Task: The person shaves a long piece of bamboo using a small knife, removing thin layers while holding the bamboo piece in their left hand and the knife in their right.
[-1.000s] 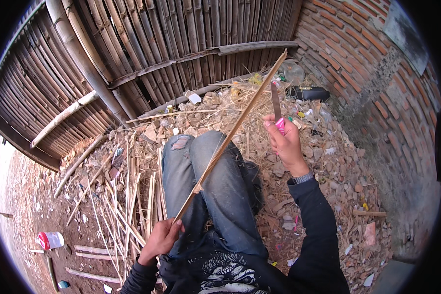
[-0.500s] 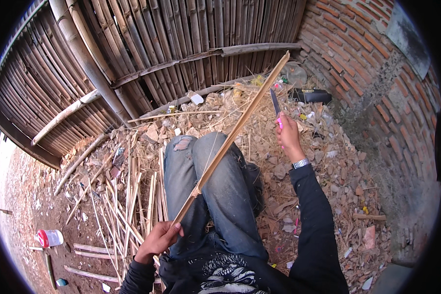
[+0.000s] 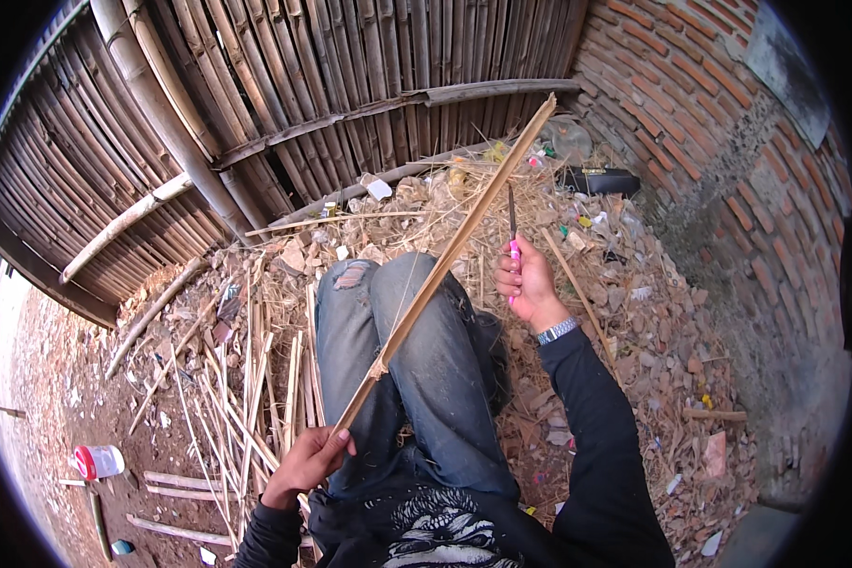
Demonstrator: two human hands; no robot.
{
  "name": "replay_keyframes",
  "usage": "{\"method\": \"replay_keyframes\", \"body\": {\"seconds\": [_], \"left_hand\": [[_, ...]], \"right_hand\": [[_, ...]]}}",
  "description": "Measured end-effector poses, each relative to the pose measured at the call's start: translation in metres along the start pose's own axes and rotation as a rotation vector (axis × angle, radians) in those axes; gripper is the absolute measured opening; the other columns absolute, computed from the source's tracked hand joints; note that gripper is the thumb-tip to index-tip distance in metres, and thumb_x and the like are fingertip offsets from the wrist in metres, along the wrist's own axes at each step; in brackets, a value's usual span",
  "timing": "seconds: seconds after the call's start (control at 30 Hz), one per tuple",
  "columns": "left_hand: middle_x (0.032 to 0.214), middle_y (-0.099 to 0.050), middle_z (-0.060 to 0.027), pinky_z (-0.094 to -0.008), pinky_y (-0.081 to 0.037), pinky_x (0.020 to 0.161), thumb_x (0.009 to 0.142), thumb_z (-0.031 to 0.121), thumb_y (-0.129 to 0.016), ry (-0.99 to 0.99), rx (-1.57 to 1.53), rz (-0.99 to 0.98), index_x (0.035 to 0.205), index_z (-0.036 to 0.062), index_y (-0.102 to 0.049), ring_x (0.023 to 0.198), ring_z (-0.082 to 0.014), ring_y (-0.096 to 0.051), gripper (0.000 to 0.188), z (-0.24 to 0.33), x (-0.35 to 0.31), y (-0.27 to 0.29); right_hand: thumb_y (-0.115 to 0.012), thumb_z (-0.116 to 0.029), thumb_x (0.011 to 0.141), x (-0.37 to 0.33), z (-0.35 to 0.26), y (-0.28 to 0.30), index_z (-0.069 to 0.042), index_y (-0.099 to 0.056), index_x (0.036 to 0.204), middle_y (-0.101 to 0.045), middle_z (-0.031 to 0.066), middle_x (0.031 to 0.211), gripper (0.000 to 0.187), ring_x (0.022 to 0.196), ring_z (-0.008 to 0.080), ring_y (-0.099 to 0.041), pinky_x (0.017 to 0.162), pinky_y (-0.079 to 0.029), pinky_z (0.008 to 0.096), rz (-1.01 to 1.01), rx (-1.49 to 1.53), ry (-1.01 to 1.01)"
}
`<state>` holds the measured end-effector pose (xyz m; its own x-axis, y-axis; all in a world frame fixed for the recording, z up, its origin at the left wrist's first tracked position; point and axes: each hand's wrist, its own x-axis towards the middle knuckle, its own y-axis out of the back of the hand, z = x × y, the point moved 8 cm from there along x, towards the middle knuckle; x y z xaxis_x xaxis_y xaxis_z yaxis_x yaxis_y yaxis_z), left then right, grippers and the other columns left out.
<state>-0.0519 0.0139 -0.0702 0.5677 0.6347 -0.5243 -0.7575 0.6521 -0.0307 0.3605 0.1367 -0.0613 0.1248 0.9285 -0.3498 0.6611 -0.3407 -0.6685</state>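
My left hand [image 3: 310, 461], low in front of my lap, is closed round the lower end of a long split bamboo strip [image 3: 463, 232]. The strip slants up and to the right across my jeans, with a rough node partway along and a thin fibre hanging loose from it. A knife [image 3: 515, 260] with a pink handle is gripped in my right hand [image 3: 534, 289], its narrow blade pointing up. The blade is just right of the strip, seemingly apart from it. Right of that hand, a thin bamboo sliver [image 3: 577, 284] lies on the rubble, partly hidden by my sleeve.
Several split bamboo strips [image 3: 246, 407] lie in a pile left of my legs. A clear tub with a red lid [image 3: 87, 462] sits farther left. A bamboo wall [image 3: 350, 66] stands ahead and a brick wall [image 3: 729, 161] to the right. A black case [image 3: 601, 181] rests near their corner.
My right hand has moved left with the knife, closer to the bamboo strip, and the blade has turned. A thin sliver now shows on the rubble to its right. My left hand has barely moved.
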Motion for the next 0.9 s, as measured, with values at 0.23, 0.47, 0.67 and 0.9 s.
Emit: {"method": "replay_keyframes", "body": {"seconds": [0.23, 0.47, 0.67, 0.9], "left_hand": [[0.058, -0.041, 0.0076, -0.025, -0.028, 0.047, 0.112, 0.033, -0.048, -0.015, 0.03, 0.014, 0.092, 0.0019, -0.066, 0.051, -0.0039, -0.034, 0.041, 0.001, -0.001, 0.003], [0.058, -0.048, 0.0014, -0.0296, -0.036, 0.05, 0.11, 0.033, -0.052, -0.126, 0.336, 0.161, 0.09, 0.0021, -0.067, 0.052, -0.0086, -0.045, 0.04, 0.022, -0.006, 0.011], [0.057, -0.051, -0.0031, -0.0343, -0.041, 0.054, 0.108, 0.029, -0.051, -0.187, 0.536, 0.245, 0.089, 0.0023, -0.067, 0.053, -0.0143, -0.051, 0.036, 0.059, 0.01, -0.004], [0.06, -0.056, -0.015, -0.0422, -0.045, 0.059, 0.108, 0.028, -0.05, -0.34, 0.609, 0.329, 0.09, 0.0013, -0.065, 0.057, -0.0307, -0.059, 0.035, 0.079, 0.023, -0.013]], "right_hand": [[-0.05, -0.042, 0.108, -0.02, -0.028, -0.028, -0.013, -0.056, 0.092, -0.044, -0.0075, 0.065, 0.034, 0.046, 0.0039, -0.033, 0.04, -0.025, 0.0222, 0.058, -0.303, 0.225], [-0.05, -0.033, 0.109, -0.034, -0.087, -0.05, 0.001, -0.061, 0.083, -0.055, 0.0154, 0.06, 0.045, 0.05, 0.0278, -0.055, 0.052, -0.04, 0.0439, 0.296, -1.357, 0.894], [-0.051, -0.03, 0.107, -0.081, -0.006, -0.101, -0.002, -0.058, 0.08, -0.057, 0.0246, 0.061, 0.04, 0.06, 0.0478, -0.06, 0.055, -0.044, 0.0554, 0.029, -1.557, 0.798], [-0.053, -0.027, 0.107, -0.097, 0.004, -0.118, -0.003, -0.058, 0.082, -0.057, 0.0248, 0.059, 0.035, 0.058, 0.0476, -0.06, 0.052, -0.043, 0.0557, 0.003, -1.573, 0.815]]}}
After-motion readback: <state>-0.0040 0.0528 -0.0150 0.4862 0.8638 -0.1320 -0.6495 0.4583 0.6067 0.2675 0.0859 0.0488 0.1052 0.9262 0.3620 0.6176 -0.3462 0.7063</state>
